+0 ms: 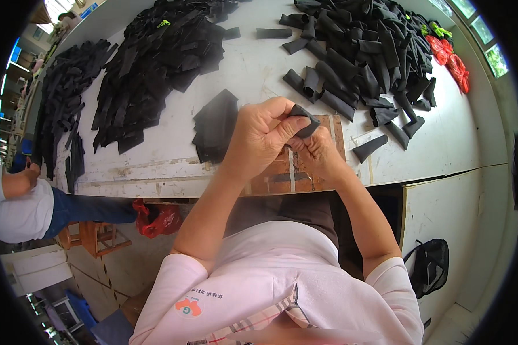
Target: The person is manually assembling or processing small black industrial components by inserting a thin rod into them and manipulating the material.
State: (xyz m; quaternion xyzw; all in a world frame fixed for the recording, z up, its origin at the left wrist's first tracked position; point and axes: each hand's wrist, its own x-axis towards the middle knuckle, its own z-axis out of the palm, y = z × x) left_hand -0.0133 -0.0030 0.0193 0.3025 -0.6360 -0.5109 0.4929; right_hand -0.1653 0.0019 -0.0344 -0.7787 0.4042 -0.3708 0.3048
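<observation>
Over the table's near edge my left hand (265, 131) grips a short black fabric tube (307, 121), its thumb pressed on the side. Just below that tube my right hand (319, 152) is closed with bent fingers. The tube's lower part is hidden between both hands. Under my hands lies a worn brown wooden board (275, 175). Left of my left hand sits a small stack of flat black fabric pieces (216, 123). Beyond my right hand, rolled black fabric tubes (351, 69) are heaped, with one loose tube (370, 148) lying nearer.
Flat black pieces form a large pile (149, 69) and another pile (69, 80) on the white table (172, 172). Red plastic bags (452, 63) lie far right; another red bag (155, 221) hangs below the edge. A co-worker (23, 201) is at left beside a wooden stool (101, 237).
</observation>
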